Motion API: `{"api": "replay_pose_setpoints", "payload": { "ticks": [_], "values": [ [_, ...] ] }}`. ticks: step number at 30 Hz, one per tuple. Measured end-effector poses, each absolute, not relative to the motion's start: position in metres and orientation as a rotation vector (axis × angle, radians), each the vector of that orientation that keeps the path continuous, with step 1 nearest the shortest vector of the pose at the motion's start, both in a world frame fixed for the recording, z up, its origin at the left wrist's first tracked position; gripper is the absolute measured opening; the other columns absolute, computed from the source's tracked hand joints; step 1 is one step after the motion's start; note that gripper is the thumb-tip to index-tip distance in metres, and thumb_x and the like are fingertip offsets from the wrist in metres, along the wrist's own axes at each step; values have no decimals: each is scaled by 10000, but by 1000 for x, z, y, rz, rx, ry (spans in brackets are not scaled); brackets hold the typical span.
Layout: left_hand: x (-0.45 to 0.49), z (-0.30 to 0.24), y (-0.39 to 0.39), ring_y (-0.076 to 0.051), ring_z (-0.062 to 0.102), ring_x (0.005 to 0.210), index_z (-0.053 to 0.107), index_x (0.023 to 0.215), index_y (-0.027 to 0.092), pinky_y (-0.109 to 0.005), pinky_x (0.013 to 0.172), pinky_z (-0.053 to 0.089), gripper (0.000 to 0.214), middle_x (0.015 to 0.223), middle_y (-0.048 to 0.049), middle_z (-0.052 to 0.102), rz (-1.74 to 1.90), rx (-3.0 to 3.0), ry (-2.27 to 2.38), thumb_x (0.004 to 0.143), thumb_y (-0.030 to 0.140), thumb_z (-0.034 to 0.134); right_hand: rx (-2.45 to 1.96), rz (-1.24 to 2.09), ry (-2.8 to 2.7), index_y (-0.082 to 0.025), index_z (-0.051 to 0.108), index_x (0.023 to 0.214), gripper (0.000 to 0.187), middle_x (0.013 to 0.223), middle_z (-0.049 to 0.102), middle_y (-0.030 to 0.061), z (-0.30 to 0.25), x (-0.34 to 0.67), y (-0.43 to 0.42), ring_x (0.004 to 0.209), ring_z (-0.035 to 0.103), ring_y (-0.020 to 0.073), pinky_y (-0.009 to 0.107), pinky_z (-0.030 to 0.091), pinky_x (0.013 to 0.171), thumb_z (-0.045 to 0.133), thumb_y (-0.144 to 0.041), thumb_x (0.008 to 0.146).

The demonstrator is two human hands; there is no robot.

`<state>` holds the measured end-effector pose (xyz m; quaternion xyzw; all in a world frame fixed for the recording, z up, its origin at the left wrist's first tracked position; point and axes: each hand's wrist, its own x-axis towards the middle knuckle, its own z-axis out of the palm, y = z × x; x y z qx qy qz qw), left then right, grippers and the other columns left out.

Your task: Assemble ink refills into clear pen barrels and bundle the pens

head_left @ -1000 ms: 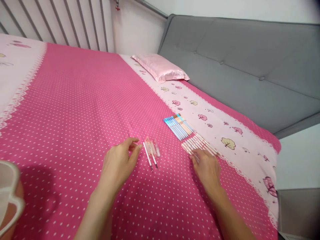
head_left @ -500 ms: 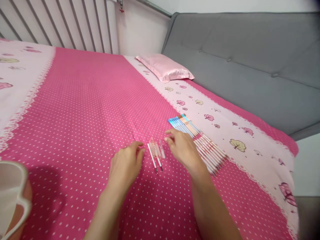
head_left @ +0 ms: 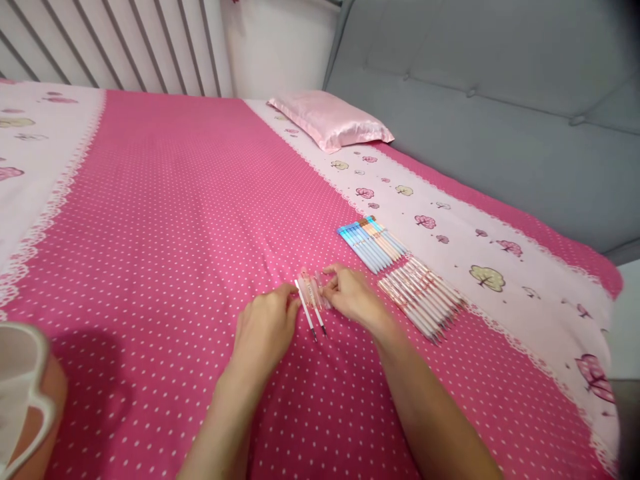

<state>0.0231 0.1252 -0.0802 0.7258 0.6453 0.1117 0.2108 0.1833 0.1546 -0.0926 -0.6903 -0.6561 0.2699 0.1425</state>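
On the pink dotted bedspread lies a small group: two slim white pen refills (head_left: 306, 312) with dark tips toward me, pinkish clear pen parts (head_left: 310, 291), and a clear piece at their right. My left hand (head_left: 267, 327) rests at the left side of the group, thumb and index fingertips apart and close against the left refill. From the right, my right hand (head_left: 353, 293) reaches the clear piece, its thumb and index finger parted and touching it or very near. To the right lie a row of white-and-pink pens (head_left: 423, 297) and a row of blue and peach pens (head_left: 373, 243).
A pink heart-shaped container (head_left: 47, 393) stands at the lower left. A pink satin pillow (head_left: 333, 120) lies near the grey padded headboard (head_left: 475, 60). Behind the bed is a white slatted panel (head_left: 110, 43).
Both my hands have closed in on the small group from either side. The clear piece now sits nearer the other parts. The view has tilted slightly downward.
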Motion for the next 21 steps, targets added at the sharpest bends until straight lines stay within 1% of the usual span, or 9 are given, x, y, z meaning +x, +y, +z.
{"api": "replay_pose_setpoints", "payload": {
  "ticks": [3,6,8,9,12,15,18,21],
  "values": [
    [23,-81,125,-262,651,886,615,1057,203,-338,741,448,274,941,-87,705,304,2024,1790,882,278,418,-1959,700,-1893,-157,584,1081,288,877,665,65,-90,182,153,806,609,171,257,424,691,527,-170,799],
    [22,-81,125,-257,650,879,622,1034,205,-332,737,443,259,930,-83,704,299,2023,1788,881,270,423,-1801,618,-1914,-165,602,1011,213,940,649,63,-90,177,151,876,591,171,274,428,770,541,-256,829],
    [23,-81,124,-246,649,871,624,1018,203,-321,729,442,251,926,-82,702,309,2017,1777,882,257,420,-1716,617,-1949,-176,595,1007,236,951,639,56,-93,171,150,888,582,173,279,433,777,575,-313,816],
    [23,-82,125,-242,648,863,624,1010,200,-315,721,441,247,923,-81,701,310,2014,1770,882,248,418,-1703,614,-1973,-182,591,1010,248,959,634,54,-94,168,149,895,578,177,283,434,778,601,-310,797],
    [25,-82,125,-241,644,859,623,990,192,-307,700,436,239,925,-83,696,291,2014,1761,874,214,416,-1738,550,-2023,-186,581,1020,278,983,624,57,-99,160,148,913,574,191,302,431,793,639,-219,749],
    [27,-84,126,-248,637,879,621,988,187,-310,702,429,233,949,-85,690,283,2036,1757,868,202,422,-1740,551,-1983,-185,576,1016,267,939,634,48,-101,159,148,852,586,179,296,443,755,620,-201,754],
    [28,-85,126,-244,635,839,618,969,183,-307,673,422,221,938,-82,684,279,2050,1764,870,214,423,-1691,673,-1878,-193,575,1013,262,893,644,33,-105,161,150,757,592,146,263,456,680,623,-237,760],
    [29,-85,126,-236,630,799,615,947,178,-301,648,415,206,912,-81,679,286,2056,1767,872,238,433,-1658,849,-1752,-197,567,1036,354,858,648,11,-109,163,154,688,598,116,236,462,635,679,-189,700]
  ]
}}
